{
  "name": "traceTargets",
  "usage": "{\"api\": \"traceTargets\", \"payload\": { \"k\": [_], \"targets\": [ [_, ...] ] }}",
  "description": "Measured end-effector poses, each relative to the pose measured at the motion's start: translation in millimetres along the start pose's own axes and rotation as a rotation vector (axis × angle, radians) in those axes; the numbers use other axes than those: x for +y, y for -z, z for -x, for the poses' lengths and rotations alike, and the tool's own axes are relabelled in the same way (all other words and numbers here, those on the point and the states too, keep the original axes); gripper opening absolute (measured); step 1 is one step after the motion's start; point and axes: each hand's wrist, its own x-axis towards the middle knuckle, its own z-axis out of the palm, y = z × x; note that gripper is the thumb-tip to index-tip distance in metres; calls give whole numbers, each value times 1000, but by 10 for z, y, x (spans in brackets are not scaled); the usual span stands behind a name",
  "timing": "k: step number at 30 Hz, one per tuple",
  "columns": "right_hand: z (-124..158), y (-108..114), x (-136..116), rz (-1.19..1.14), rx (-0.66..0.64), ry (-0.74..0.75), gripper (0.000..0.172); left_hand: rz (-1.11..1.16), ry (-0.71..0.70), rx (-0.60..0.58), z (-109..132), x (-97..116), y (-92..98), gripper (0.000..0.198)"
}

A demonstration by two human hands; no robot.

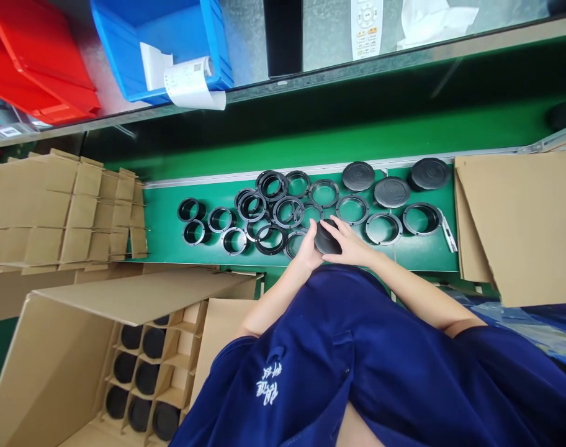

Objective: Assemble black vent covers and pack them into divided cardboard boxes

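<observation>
Close to my body, at the front edge of the green bench, I hold a black round cap (pixel 328 238) between both hands. My left hand (pixel 307 253) grips its left side, fingers curled round the rim. From the right, my right hand (pixel 352 246) closes on it with the fingertips over its top; whether a ring sits beneath the cap is hidden. Several open black rings (pixel 288 212) lie just beyond my hands, some overlapping or stacked. To the right at the back stand black capped pieces, among them one round lid (pixel 391 192).
A carton (pixel 120 298) with dividers, holding several black round pieces, stands at lower left. Cardboard partitions (pixel 45 211) are piled left of the bench (pixel 164 248). A utility knife (pixel 447 231) and cardboard sheets (pixel 525 230) lie at right. A shelf with a blue bin (pixel 175 37) overhangs the back.
</observation>
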Motion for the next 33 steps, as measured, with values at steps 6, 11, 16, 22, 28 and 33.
{"api": "traceTargets", "payload": {
  "k": [6, 11, 16, 22, 28, 33],
  "targets": [
    [-354, 66, 690, 242, 297, -373, 103, -155, 25, 113, -81, 84, 108, 79],
    [-449, -40, 989, 422, 227, -380, 102, -164, 23, 132, -32, 109, 315, 70],
    [-501, -51, 894, 443, 354, -335, 82, -121, 41, 192, 38, 113, 539, 59],
    [-631, -198, 925, 408, 218, -296, 71, -192, 55, 237, -4, 123, 556, 49],
    [-613, 160, 1127, 411, 341, -368, 68, -814, -211, 218, -659, 185, 219, 33],
    [-348, 1129, 1898, 408, 482, -843, 82, -1671, -596, 73, -1555, 347, -508, 62]
  ]
}}
